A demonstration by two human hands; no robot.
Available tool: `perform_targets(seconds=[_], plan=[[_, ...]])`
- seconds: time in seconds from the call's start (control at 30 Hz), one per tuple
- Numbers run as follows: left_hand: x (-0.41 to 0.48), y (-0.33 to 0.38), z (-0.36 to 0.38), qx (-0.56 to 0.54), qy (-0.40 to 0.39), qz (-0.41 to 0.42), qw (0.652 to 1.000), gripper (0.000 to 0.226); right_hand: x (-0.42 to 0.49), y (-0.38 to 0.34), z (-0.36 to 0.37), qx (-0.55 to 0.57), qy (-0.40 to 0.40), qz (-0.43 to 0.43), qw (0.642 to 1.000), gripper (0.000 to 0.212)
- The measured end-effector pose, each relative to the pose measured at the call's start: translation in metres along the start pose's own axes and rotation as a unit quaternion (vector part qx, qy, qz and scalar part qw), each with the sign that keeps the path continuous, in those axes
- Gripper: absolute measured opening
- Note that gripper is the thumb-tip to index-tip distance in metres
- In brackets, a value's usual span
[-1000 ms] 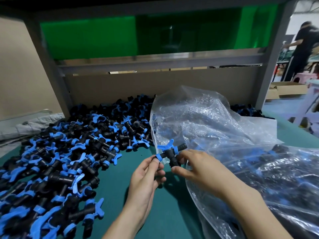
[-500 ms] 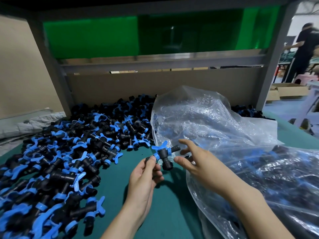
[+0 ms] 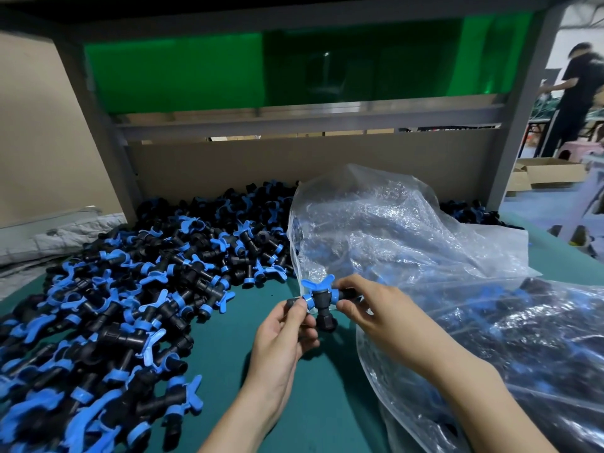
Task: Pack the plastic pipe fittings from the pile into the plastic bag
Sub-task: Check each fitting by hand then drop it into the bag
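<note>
Fitting (image 3: 318, 302), pinched between the fingers (image 3: 295, 313) of the left hand (image 3: 284, 338) and right hand (image 3: 385, 312): black body, bright blue butterfly handle on top, blue ring at each side arm.
Pile (image 3: 130, 305), left of the fingers: black bodies flecked all over with the same blue handles and rings.
Bag (image 3: 408, 250), right of and beyond the fingers: clear, crinkled with white glints; black and blue show dimly through it.
Table cover (image 3: 228, 338), under the fingers: plain teal.
Panel (image 3: 196, 70), well beyond the fingers: vivid green, darker in the middle.
Frame (image 3: 294, 124): grey.
Board (image 3: 261, 165) behind the pile: dull brown.
</note>
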State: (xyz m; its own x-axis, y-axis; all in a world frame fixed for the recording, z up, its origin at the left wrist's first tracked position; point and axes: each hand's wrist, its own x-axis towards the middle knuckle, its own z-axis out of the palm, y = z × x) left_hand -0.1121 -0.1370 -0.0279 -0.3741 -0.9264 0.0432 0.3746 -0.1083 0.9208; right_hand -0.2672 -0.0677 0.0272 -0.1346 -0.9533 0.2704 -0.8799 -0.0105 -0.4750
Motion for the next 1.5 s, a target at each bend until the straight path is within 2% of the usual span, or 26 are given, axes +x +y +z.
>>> perform_targets(seconds=[0.53,0.93,1.07,1.13,1.23,1.5], plan=[[-0.0024,0.0000,0.0015,0.024,0.003,0.006,1.000,0.021,-0.0010,0.0038,-0.0015,0.014,-0.009,0.021,1.000,0.022],[-0.0012,-0.0012,0.0009,0.008,0.012,0.017,1.000,0.012,-0.0001,0.0078,0.0023,0.011,-0.007,0.040,0.999,0.021],[-0.0008,-0.0015,0.0016,0.011,0.013,0.014,1.000,0.026,0.0003,0.0081,0.0037,0.030,-0.001,0.055,0.998,0.018],[-0.0015,-0.0009,0.0017,0.016,0.009,0.015,1.000,0.032,0.0004,0.0074,0.0034,0.034,0.000,0.060,0.998,0.023],[-0.0019,-0.0004,0.0016,0.020,0.013,0.018,1.000,0.035,0.0001,0.0046,0.0042,0.024,-0.010,0.061,0.998,0.035],[-0.0031,0.0010,0.0016,0.017,0.015,0.025,0.999,0.040,-0.0008,0.0018,0.0034,0.011,-0.017,0.068,0.997,0.040]])
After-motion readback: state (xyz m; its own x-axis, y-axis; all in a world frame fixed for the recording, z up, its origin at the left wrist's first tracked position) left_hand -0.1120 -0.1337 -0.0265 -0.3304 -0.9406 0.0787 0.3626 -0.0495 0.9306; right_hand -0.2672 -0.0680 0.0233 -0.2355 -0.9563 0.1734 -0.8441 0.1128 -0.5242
